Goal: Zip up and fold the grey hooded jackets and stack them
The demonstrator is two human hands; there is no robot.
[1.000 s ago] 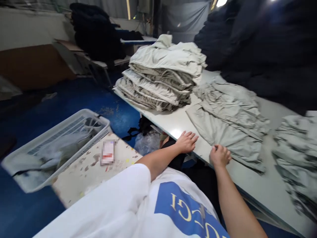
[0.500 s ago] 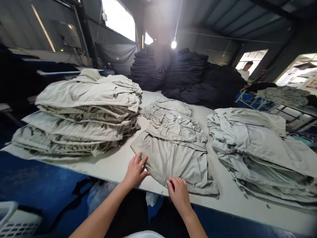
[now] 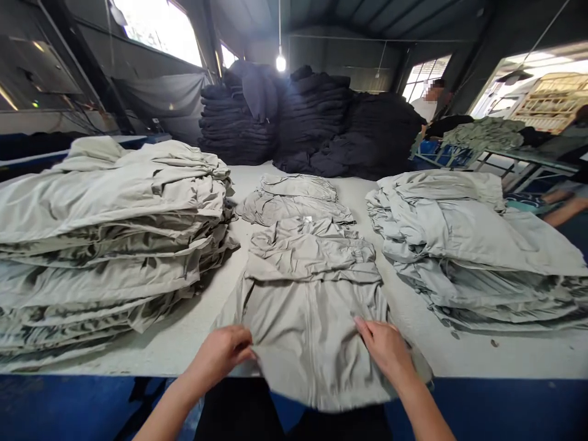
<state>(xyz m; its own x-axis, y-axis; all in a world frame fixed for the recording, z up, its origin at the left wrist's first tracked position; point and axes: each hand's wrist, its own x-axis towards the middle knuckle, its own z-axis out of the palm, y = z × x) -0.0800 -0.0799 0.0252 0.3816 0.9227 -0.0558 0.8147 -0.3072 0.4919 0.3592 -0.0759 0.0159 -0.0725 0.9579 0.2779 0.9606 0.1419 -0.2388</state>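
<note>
Fingers (image 3: 362,323) on grey jacket (image 3: 312,343), left hand (image 3: 220,354) curled, right hand (image 3: 384,350) spread

Matt, pale grey-green woven cloth of the jacket (image 3: 305,343) — probably synthetic — on a smooth matt white tabletop (image 3: 179,343)

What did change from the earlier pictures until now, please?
The person's left hand and right hand moved apart. The pale grey-green zip jacket was drawn toward the person, now spread over the white table's near edge; the left hand grips it. The folded grey-green jacket stacks stayed.
</note>
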